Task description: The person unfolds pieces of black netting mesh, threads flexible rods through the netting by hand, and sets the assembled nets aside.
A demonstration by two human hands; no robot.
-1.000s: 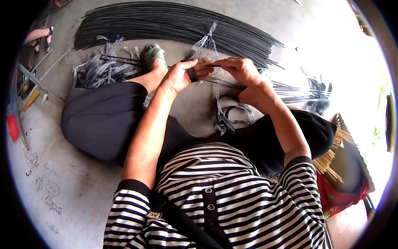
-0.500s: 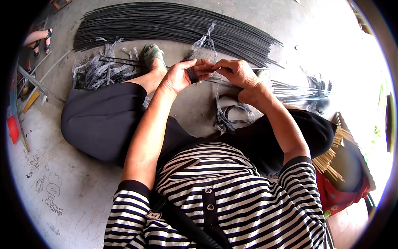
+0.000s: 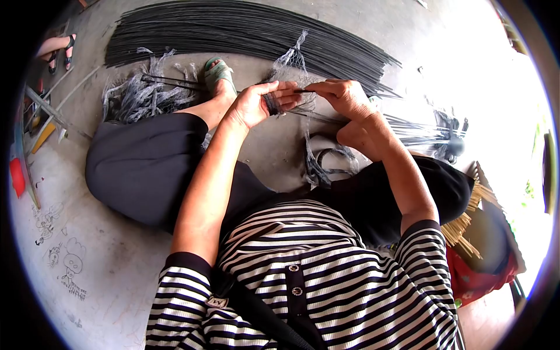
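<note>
My left hand (image 3: 254, 105) is turned palm up, fingers stretched out and thumb apart. Dark material (image 3: 272, 104) crosses or wraps its fingers; I cannot tell whether it is thread or a finger band. Just right of those fingertips, my right hand (image 3: 345, 98) pinches a thin dark stick-like piece (image 3: 305, 91) whose tip reaches the left fingers. Fine pale netting (image 3: 291, 60) hangs behind and around the fingertips, gathered to a point above. Below the hands, bunched netting with a dark loop (image 3: 315, 166) lies between my legs.
Long black rods (image 3: 233, 29) lie in a wide bundle beyond my hands. Tangled netting (image 3: 149, 90) sits beside my sandalled foot (image 3: 218, 71). More thin rods (image 3: 411, 131) are at right, near tan sticks (image 3: 458, 230) and red cloth (image 3: 478, 280). Another person's foot (image 3: 69, 51) is at upper left.
My right hand has shifted slightly right and up, and more of the thin dark piece shows between the hands. My left hand stays nearly in place, its fingers a little more spread.
</note>
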